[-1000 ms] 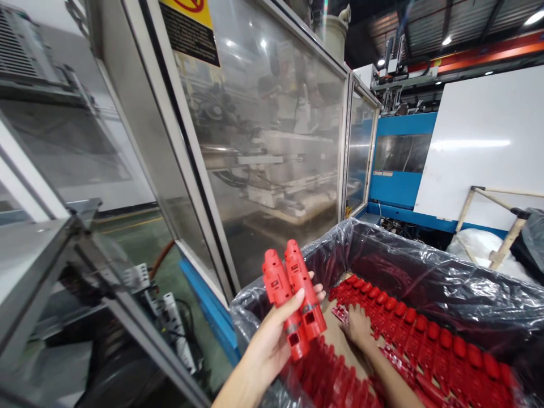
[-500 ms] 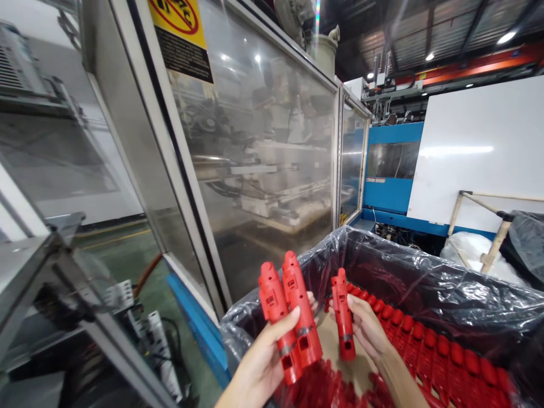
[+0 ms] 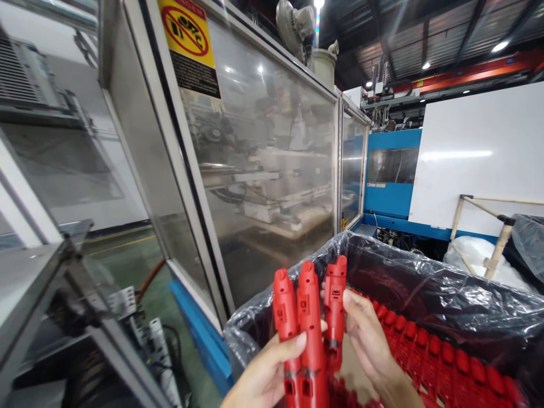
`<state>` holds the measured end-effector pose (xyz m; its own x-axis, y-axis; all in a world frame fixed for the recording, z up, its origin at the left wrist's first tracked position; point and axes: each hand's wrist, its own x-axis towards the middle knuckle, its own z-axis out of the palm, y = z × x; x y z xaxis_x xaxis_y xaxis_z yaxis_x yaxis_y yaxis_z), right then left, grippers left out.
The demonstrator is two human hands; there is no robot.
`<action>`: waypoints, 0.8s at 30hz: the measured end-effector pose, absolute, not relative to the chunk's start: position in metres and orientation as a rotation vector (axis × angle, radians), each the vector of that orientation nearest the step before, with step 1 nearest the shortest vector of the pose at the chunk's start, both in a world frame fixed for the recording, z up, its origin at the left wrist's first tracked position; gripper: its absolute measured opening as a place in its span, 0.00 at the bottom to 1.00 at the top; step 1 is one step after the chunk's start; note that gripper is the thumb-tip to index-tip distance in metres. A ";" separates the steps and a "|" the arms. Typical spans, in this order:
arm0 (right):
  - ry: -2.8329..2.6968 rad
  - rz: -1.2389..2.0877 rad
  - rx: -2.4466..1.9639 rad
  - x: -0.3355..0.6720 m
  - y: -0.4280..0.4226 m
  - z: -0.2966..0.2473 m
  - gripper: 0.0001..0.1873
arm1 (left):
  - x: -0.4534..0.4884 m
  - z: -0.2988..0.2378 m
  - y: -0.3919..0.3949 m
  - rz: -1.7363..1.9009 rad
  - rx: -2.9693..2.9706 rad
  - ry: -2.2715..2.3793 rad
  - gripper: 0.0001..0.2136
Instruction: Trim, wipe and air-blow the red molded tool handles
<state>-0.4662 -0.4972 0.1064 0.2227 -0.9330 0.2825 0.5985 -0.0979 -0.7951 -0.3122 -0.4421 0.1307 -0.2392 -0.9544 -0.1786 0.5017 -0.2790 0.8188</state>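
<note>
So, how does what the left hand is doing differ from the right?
The left hand holds two red parts side by side; the right hand holds a single red part. The left thumb lies across the front of its parts, while the right thumb sits at its part's edge. Both hands are bare and hold their parts roughly upright.

I hold red parts (image 3: pixel 309 323) of smooth, low-sheen plastic. The bin liner (image 3: pixel 425 275) is glossy, wrinkled plastic film; the enclosure frame (image 3: pixel 195 226) looks metal; the white panel (image 3: pixel 480 181) is smooth and glossy.
</note>
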 end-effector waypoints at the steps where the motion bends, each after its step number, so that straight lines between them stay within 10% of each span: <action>1: 0.454 -1.372 -1.077 -0.462 -0.496 0.108 0.19 | -0.312 0.130 -0.441 -1.728 0.859 -0.806 0.23; 8: 1.004 -1.107 -2.015 -0.484 -0.544 0.099 0.27 | -0.310 0.128 -0.443 -1.704 0.837 -0.806 0.22; 13: 1.400 -0.561 -2.165 -0.549 -0.574 0.015 0.10 | -0.314 0.137 -0.451 -1.705 0.777 -0.463 0.06; 24: 1.669 -0.095 -2.281 -0.572 -0.529 -0.104 0.21 | -0.324 0.155 -0.449 -1.547 1.006 -0.378 0.10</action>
<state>-0.5725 -0.5291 -0.1041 0.3184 -0.9391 -0.1294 -0.9185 -0.2718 -0.2873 -0.3239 -0.4489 0.1547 0.0655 -0.9215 -0.3829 0.6413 -0.2551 0.7236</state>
